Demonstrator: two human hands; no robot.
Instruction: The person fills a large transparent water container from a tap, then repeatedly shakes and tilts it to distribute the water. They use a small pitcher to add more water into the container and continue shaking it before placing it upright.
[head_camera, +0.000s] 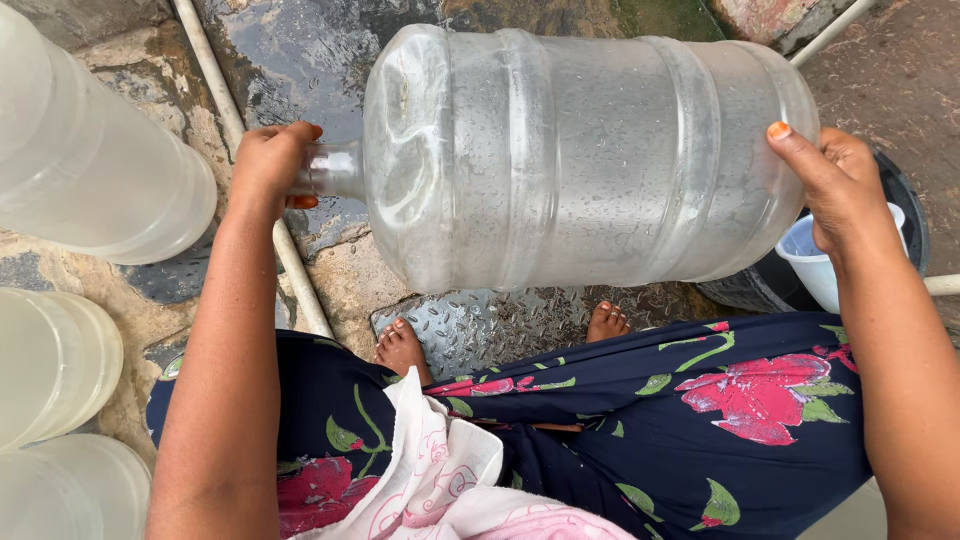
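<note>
Clear plastic, ribbed: big water jug (590, 160) held sideways in the air, above wet stone paving (300, 60) and the person's bare feet (400, 345).

Grip state:
- left hand (272, 165) wrapped closed around the narrow neck (335, 172), palm over or against the mouth; can't see whether a cap is on.
- right hand (835, 180) spread flat against the base end, fingers splayed over the rim of the bottom, thumb on the side wall. A pressing hold, not a clamp.

Handling, my read:
- looks empty or nearly so; only droplets and a film inside the wall. Should be light but bulky.
- wall is thin and semi-rigid. Ribs stiffen it, but the shoulder near the neck shows dents, so it will flex under squeeze.
- wet surface inside and probably outside: slippery on the smooth barrel.
- best holds are the ones in use: the neck is the only part a hand can close around, and the base edge gives a ledge. The mid-barrel is too wide for one hand.

Around it: more pale jugs (90, 160) stacked at the left, a thin white pipe (215, 75) running across the paving, a dark tub (900, 190) with a white scoop (810, 255) inside just behind the right hand. Dark floral skirt (700, 400) below, and a white patterned cloth (430, 460) on the lap.
</note>
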